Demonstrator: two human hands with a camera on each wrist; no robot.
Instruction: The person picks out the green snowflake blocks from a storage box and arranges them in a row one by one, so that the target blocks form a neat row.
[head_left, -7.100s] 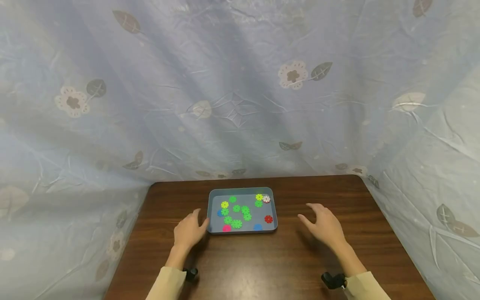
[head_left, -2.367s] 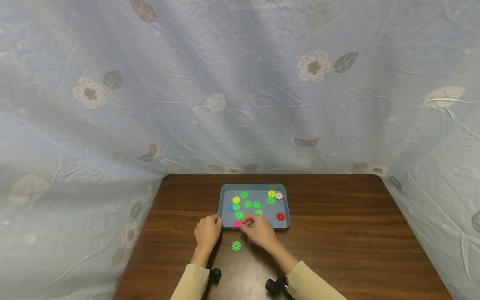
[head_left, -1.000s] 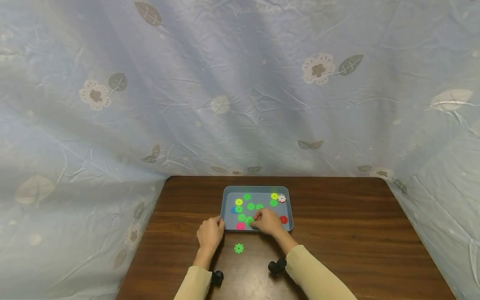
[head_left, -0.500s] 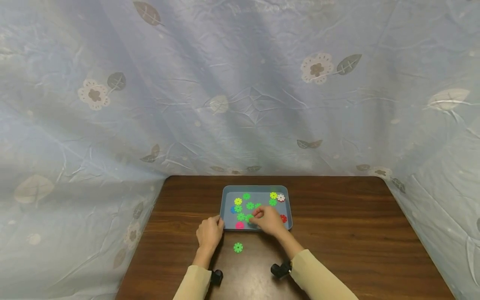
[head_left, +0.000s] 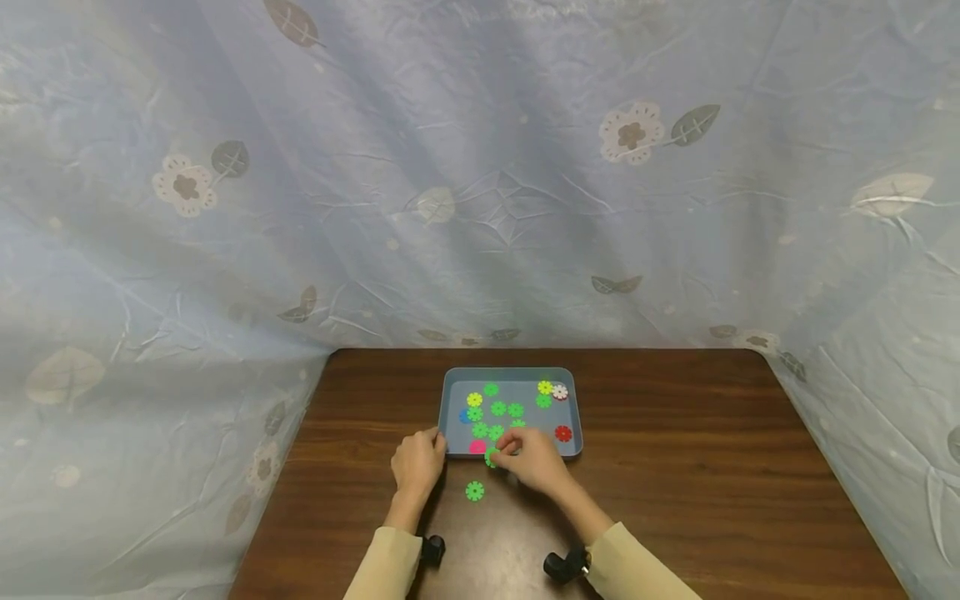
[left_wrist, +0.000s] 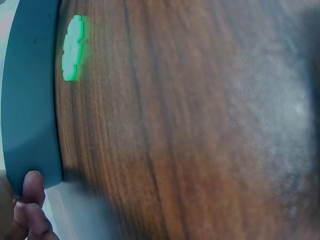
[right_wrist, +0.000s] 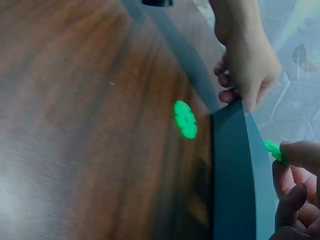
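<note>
My left hand (head_left: 417, 465) grips the near left corner of a shallow grey-blue tray (head_left: 536, 422). In the right wrist view, that hand's thumb and curled fingers pinch the tray wall. Over the tray's near rim, my right hand (head_left: 534, 460) pinches a green notched plastic disc (right_wrist: 273, 148) between thumb and forefinger. Another green notched disc (head_left: 475, 491) lies flat on the table just in front of the tray. Inside the tray are several more green discs (head_left: 498, 408), a pink disc (head_left: 477, 447) by the near wall, and a red disc (head_left: 563, 433) at the right.
Yellow discs (head_left: 475, 400), a white disc (head_left: 559, 391) and a partly covered blue disc (head_left: 464, 416) also lie in the tray. The brown wooden table (head_left: 675, 467) extends around it. A patterned curtain (head_left: 480, 208) hangs behind the table and at both sides.
Both hands have come in from beside the tray, and one green disc now lies on the table. Lately my right hand has brought another green disc up and toward the near rim.
</note>
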